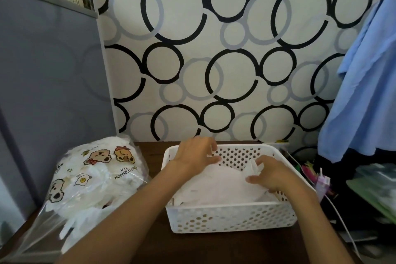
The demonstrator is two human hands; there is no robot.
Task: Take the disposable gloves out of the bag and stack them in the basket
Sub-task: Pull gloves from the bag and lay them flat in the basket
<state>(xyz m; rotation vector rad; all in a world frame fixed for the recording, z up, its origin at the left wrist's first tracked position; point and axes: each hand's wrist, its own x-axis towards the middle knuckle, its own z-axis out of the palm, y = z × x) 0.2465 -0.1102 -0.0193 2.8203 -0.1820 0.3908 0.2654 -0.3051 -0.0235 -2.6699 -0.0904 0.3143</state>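
Gloves (216,186), thin and translucent white, lie in a loose pile inside the basket (231,216), a white plastic one with round holes in its walls. It stands on a dark wooden table (214,248), close to the wall. Both hands are down in it on the pile. The left hand (196,154) rests at the far left of the basket, palm down, fingers lightly bent over the top of the gloves near the far wall; whether it grips any of them I cannot tell. The right hand (271,172) lies at the right side of the pile, fingers spread and fairly straight, thumb stretched toward the middle, pressing on the gloves; a bit of glove sticks up just beside its fingertips.

Left of the basket, apart from it, the bag (96,176) sits on the table: clear plastic printed with cartoon bears, a fried egg and the words AFTERNOON TEA. It is still bulging with white gloves, and its open mouth sprawls toward the near table edge, where some gloves spill out.

Behind the table the wallpaper (214,49) shows black and grey rings on white. A grey panel (51,70) stands at the left. A blue cloth (364,92) hangs at the right, above a jumble of small items that are too blurred to name.
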